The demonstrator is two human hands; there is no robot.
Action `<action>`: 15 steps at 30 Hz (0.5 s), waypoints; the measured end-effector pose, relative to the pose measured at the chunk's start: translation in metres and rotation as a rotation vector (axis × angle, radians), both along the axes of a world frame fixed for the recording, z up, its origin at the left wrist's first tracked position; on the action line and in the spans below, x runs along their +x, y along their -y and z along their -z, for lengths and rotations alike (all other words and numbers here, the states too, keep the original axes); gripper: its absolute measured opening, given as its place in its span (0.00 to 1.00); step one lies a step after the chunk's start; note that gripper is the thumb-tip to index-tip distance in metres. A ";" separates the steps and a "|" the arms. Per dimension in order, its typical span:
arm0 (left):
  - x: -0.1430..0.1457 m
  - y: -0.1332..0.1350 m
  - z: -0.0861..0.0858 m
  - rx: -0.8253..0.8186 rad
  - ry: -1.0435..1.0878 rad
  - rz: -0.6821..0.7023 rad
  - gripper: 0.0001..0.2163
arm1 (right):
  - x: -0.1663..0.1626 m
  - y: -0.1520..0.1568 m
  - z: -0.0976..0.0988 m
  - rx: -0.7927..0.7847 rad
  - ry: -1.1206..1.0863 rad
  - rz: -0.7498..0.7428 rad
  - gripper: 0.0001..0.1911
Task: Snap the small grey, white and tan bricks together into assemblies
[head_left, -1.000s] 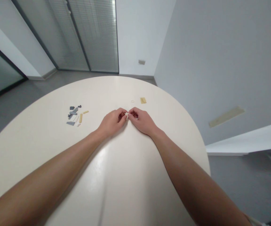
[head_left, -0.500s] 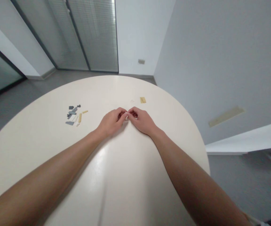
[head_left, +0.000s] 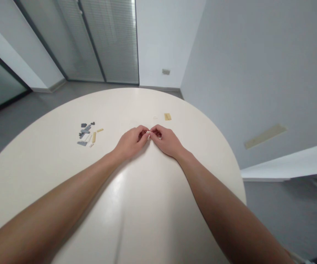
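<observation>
Over the middle of the round white table point(head_left: 147, 198), my left hand point(head_left: 132, 142) and my right hand point(head_left: 166, 140) meet at the fingertips. Both are closed in a pinch on a small white piece point(head_left: 148, 134), mostly hidden by the fingers; its exact kind cannot be made out. Just beyond my right hand lie a tiny white piece point(head_left: 155, 117) and a flat tan piece point(head_left: 167, 116).
Left of my hands is a loose group of small parts: several grey pieces point(head_left: 85, 130), a tan strip point(head_left: 94, 137), a smaller tan piece point(head_left: 100, 130) and some white bits point(head_left: 91, 145). A grey wall point(head_left: 257, 66) stands close on the right.
Almost nothing differs. Both hands stay pinched together on the white piece, and the whole view has shifted very slightly.
</observation>
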State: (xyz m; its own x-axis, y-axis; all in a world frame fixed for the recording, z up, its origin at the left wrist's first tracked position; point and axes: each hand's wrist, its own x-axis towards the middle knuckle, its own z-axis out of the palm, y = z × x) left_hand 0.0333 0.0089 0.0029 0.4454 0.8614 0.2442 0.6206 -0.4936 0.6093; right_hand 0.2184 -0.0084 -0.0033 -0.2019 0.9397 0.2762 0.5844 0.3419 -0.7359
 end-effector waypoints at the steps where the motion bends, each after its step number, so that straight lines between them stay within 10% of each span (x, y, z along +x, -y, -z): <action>1: 0.000 0.000 0.000 -0.001 0.000 0.001 0.14 | 0.000 0.000 0.000 -0.001 0.001 -0.001 0.11; 15: 0.000 0.000 -0.001 0.000 -0.012 0.000 0.14 | 0.000 -0.001 0.001 0.005 -0.002 -0.003 0.11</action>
